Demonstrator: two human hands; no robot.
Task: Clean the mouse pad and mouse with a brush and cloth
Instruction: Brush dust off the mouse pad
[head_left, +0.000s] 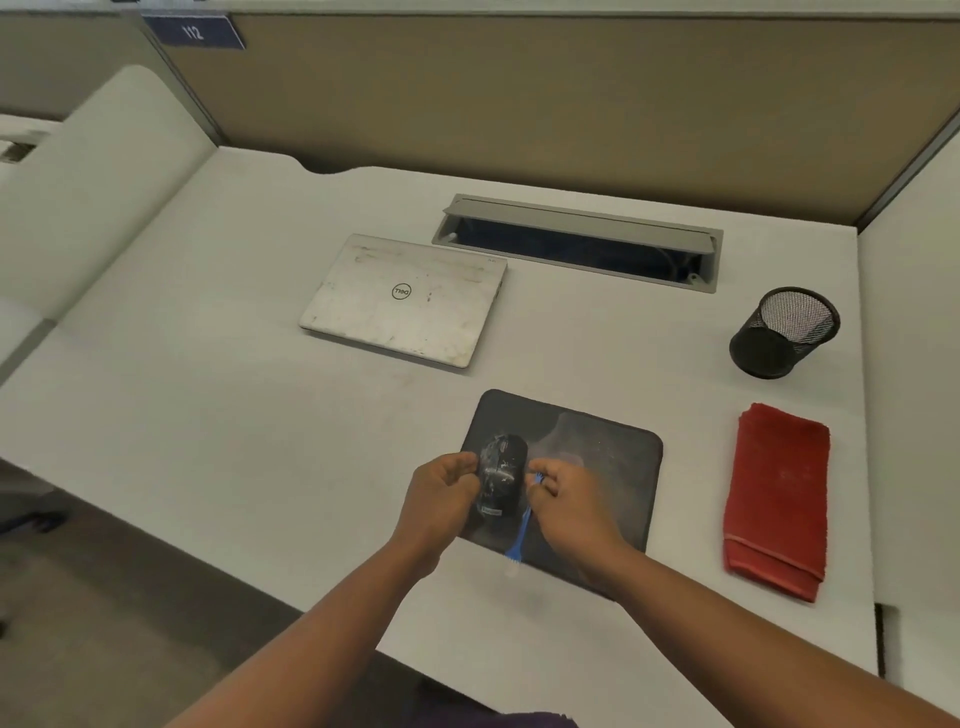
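Here, nearest the camera, two bare forearms reach out over the front edge of the desk. The left hand has its grip closed around the side of the mouse, holding it tilted just above the mouse pad. The right hand pinches the blue brush between thumb and fingers; one end meets the mouse's right flank and the other end trails down toward the pad's near edge. Pale specks or streaks show on the mouse's dark shell, so the brushing seems to be under way rather than finished.

The mouse pad lies flat beneath both hands, and a lighter smudge near its middle suggests it has not been wiped yet. To the right, well apart from the pad, the red cloth lies neatly folded, untouched by either hand. By that reading the task is in an early stage: brushing the mouse now, with the pad and all the cloth work left to do.

Farther back stand a black mesh pen cup at the right, a closed white laptop, an open cable tray set into the desk, and the partition wall behind.
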